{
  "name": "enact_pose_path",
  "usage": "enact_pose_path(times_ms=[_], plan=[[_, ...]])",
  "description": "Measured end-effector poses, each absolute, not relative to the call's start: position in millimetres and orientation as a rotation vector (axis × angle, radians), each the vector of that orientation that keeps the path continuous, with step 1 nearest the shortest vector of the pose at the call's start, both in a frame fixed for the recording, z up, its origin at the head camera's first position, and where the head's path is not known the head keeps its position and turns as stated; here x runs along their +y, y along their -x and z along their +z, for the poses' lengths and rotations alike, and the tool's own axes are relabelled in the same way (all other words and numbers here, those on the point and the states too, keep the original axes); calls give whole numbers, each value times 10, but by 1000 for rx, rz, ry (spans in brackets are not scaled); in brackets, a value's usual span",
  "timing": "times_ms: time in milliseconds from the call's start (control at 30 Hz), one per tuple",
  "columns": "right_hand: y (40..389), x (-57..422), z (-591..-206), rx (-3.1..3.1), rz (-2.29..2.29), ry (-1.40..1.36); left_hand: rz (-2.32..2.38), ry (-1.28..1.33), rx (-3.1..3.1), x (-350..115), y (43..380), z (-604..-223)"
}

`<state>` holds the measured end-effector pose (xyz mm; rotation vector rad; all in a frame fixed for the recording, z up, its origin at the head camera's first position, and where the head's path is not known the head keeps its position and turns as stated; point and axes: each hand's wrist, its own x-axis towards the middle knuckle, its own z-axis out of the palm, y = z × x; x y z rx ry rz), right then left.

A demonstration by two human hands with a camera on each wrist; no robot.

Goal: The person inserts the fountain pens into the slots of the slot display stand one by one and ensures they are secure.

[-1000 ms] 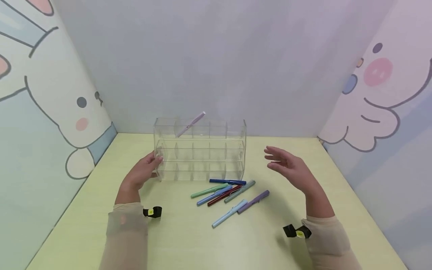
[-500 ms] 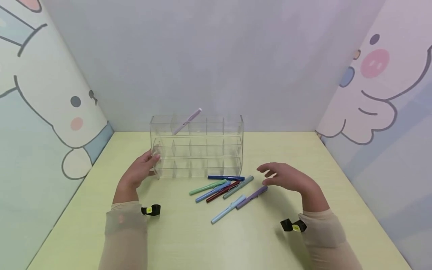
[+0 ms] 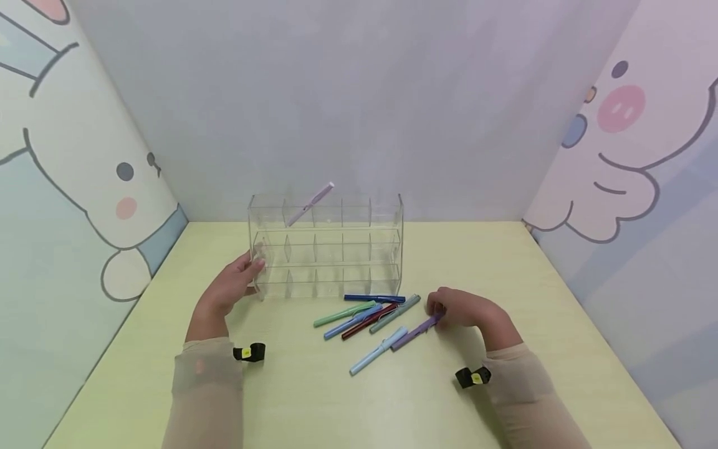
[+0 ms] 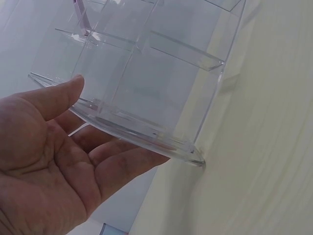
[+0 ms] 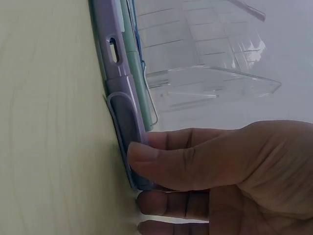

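A clear acrylic rack [image 3: 325,267] with three tiers of compartments stands upright at the back of the table. My left hand [image 3: 227,287] holds its left side panel, thumb on the near edge and fingers against the outer face, as the left wrist view shows. A pale lilac pen [image 3: 310,204] leans in a top-tier compartment. To the right of the pen pile, my right hand [image 3: 465,308] pinches the cap end of a purple pen [image 3: 415,332], which lies on the table. In the right wrist view the thumb presses on the cap [image 5: 128,112]; some fingertips are hidden.
Beside the purple pen lies a light blue pen [image 3: 378,351]. Before the rack are a dark blue pen [image 3: 374,299], a green pen [image 3: 343,314], a blue pen [image 3: 352,322], a dark red pen [image 3: 367,322] and a grey-green pen [image 3: 395,313]. Cartoon-printed walls enclose the table.
My right hand has come down and slightly left from above the table and taken hold of the purple pen's cap end. The left hand keeps its grip on the rack.
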<state>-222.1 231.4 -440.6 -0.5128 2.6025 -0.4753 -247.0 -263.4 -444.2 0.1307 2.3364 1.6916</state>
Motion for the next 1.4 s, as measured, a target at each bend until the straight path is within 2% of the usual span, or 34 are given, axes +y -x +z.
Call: enact_pose_path(times_ms=[567, 967, 1400], plan=[[2241, 2453, -4330, 2596, -612, 618, 1710, -153, 2333, -2626, 2447, -4441], [2213, 2576, -4115, 2375, -1196, 675, 1723, -180, 2320, -2621, 2451, -4431], [2197, 2676, -4026, 2339, -1572, 689, 1735, -175, 2306, -2626, 2464, -4453]])
